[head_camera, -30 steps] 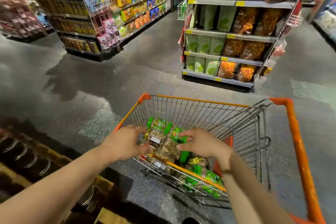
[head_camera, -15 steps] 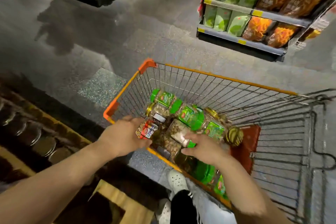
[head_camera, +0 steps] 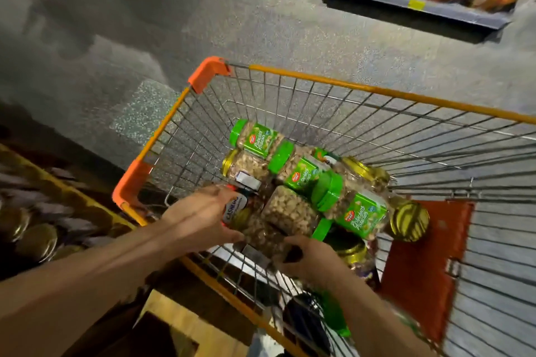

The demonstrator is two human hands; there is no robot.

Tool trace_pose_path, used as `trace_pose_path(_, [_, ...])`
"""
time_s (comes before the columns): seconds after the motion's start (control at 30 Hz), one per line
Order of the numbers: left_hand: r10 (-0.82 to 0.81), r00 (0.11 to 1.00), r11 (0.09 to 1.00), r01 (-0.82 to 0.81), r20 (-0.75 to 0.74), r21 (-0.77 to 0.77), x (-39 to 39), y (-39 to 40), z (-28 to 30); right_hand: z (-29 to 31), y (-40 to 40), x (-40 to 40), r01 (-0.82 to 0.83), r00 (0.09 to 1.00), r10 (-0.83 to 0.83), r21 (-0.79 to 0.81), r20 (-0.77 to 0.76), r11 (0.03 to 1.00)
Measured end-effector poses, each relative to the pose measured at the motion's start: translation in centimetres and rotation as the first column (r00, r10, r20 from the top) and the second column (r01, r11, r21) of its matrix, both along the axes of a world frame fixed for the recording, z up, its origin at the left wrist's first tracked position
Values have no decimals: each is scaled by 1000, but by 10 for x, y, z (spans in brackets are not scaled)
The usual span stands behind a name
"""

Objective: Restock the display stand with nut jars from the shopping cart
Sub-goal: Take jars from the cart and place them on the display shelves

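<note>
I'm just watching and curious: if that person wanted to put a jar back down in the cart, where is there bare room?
The shopping cart has bare wire floor along its far side, beyond the green-lidded pistachio jars, and to the right, past the gold-lidded jar. The near corner is crowded: jars lie piled there, with the left hand and right hand among them.

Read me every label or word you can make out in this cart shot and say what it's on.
"Pistachios": green label on the green-lidded jar at the far end of the cart.
"Pistachios": green-label jar nearer the red flap.
"CASHEWS": jar under the left hand.
Shelf price tags: too blurred.
</note>
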State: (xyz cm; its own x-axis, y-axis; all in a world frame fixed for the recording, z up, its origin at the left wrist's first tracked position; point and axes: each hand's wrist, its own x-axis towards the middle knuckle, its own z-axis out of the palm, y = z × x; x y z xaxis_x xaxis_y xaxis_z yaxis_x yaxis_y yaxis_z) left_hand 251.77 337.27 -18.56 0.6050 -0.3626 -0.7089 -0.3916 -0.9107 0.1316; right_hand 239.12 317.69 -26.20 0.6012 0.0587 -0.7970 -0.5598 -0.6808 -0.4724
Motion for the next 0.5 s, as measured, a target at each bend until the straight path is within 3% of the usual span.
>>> trace_pose_path(0.5, [4,969,995,21,-246,99,30,-2,-111,-75,0,3,-72,994,79,98,-72,993])
